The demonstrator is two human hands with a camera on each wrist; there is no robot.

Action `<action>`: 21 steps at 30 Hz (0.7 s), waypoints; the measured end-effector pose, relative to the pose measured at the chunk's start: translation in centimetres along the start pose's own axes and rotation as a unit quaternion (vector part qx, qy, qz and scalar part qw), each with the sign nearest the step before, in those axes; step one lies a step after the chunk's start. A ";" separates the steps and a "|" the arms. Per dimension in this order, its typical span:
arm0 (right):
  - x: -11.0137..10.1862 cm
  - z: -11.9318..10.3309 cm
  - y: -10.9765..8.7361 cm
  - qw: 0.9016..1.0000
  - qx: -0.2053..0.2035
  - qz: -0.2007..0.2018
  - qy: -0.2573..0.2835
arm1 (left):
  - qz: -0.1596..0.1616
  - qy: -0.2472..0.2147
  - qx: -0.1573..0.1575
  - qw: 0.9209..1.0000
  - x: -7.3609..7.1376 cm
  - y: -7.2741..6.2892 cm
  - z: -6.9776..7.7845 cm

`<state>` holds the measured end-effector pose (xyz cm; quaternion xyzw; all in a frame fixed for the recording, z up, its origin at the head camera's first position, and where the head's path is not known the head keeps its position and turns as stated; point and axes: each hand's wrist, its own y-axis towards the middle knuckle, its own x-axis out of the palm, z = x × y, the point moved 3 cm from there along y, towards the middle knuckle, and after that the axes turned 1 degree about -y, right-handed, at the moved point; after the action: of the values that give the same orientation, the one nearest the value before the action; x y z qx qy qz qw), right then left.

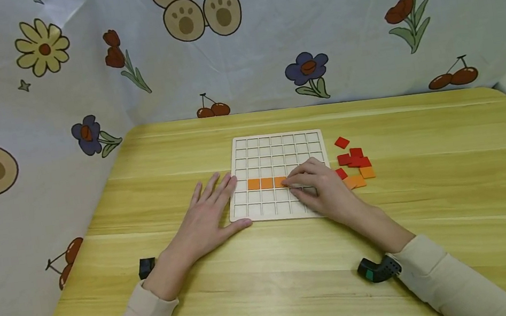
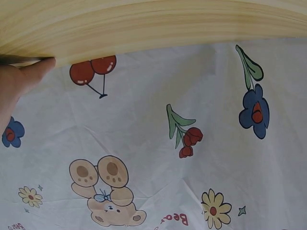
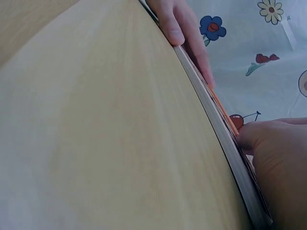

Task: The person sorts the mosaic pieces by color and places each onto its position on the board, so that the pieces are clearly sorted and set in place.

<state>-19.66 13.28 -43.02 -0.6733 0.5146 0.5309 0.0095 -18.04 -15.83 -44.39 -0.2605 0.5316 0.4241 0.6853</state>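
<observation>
A pale square grid board (image 1: 285, 212) lies on the wooden table. In one of its rows, three orange square tiles (image 1: 267, 183) sit side by side. My left hand (image 1: 207, 215) rests at the board's left edge, fingers spread and thumb near the front left corner. Over the board's right part, my right hand (image 1: 320, 189) has its fingertips at the right edge of the third tile, with the thumb a little apart. The hand hides the cells beneath it, and whether it pinches a tile is hidden. In the right wrist view, a thin orange edge (image 3: 224, 112) meets that hand's tip.
Right of the board lie several loose red tiles (image 1: 341, 143) and a few orange tiles (image 1: 367, 172), some overlapping. A printed cloth (image 1: 240, 68) hangs behind the table (image 1: 455, 178). Each wrist wears a black device (image 1: 379, 270).
</observation>
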 end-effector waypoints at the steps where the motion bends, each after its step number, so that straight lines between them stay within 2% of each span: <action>1: 0.0 0.0 0.0 1.000 0.002 0.006 -0.002 | 0.000 0.001 0.000 1.000 0.0 0.0 0.0; 9: -0.9 0.8 -0.4 0.997 0.032 0.064 -0.008 | 0.001 0.000 -0.001 1.000 0.1 -0.2 -0.1; 21: -4.1 2.8 -3.4 0.995 0.060 0.082 -0.005 | -0.001 0.004 0.002 1.000 0.1 -0.1 -0.1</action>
<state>-18.90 19.24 -43.06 -0.6245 0.5987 0.5015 0.0091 -18.01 -15.91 -44.51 -0.2615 0.5352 0.4216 0.6837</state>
